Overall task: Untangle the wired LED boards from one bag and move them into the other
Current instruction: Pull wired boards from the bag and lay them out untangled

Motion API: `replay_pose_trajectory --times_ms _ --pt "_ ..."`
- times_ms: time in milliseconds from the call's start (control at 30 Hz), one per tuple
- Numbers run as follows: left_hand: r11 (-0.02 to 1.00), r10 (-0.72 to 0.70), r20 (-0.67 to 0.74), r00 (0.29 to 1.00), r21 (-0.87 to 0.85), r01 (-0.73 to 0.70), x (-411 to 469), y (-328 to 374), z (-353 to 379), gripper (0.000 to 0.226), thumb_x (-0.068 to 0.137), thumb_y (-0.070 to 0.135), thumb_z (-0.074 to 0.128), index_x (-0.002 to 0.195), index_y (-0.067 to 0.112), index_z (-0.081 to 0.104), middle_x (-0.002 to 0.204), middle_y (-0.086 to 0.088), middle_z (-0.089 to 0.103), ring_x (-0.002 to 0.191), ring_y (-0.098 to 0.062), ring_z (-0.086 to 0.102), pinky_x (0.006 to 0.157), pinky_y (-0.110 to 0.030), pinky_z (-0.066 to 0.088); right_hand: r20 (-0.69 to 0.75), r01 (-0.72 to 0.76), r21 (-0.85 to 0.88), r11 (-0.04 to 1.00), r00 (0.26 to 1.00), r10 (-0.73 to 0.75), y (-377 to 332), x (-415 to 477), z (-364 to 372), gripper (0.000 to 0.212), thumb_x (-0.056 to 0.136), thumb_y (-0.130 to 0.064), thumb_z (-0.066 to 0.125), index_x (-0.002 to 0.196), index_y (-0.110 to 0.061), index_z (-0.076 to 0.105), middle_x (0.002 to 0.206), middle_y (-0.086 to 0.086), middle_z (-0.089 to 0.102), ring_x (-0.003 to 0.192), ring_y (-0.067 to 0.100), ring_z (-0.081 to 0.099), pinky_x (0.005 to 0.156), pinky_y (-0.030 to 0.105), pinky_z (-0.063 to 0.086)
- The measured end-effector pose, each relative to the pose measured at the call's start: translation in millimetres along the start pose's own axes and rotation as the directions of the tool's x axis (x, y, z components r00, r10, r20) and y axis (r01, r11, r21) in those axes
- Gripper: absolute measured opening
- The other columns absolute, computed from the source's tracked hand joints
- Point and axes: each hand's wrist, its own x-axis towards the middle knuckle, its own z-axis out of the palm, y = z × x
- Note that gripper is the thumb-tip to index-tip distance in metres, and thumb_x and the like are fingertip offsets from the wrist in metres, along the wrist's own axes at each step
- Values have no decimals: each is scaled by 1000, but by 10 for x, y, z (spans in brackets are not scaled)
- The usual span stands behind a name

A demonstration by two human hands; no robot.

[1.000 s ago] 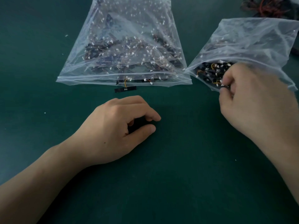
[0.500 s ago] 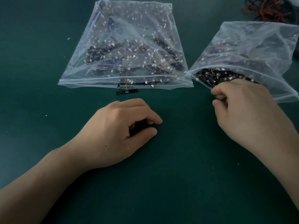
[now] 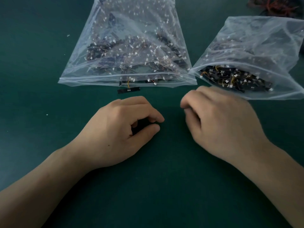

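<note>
Boards (image 3: 233, 79) crowd right bag (image 3: 255, 38) mouth, just beyond blurred, curled right hand (image 3: 222, 122).

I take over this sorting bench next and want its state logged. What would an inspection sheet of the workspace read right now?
Surface: dark green table, flat.
Job's things: left bag full of wired boards, one LED board lying just outside its mouth; right bag open, boards at its mouth.
Clutter: white specks on the table.
Hands: left hand rests on the table, fingers loosely curled, empty; right hand curled near the right bag, blurred, contents unclear.
Cables: yellow wire runs from the stray board into the left bag.
Surroundings: red and black wire bundle at the far right edge.
</note>
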Motion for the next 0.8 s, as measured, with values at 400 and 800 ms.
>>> replay_pose_trajectory --times_ms 400,800 --pt "872 -326 -172 929 324 366 77 -34 0 81 92 59 43 163 21 28 172 5 21 161 -12 6 122 -32 2 36 37 249 968 998 -47 43 71 142 21 98 -28 63 117 -24 71 105 -14 61 81 -1 42 61 27 44" --pt "891 -263 -126 957 350 291 302 -32 109 71 101 58 38 161 22 33 172 -1 25 159 -16 18 123 -31 3 205 -44 146 988 979 14 -74 309 252 79 101 -60 33 166 -18 19 175 -4 13 161 8 2 128 38 3"
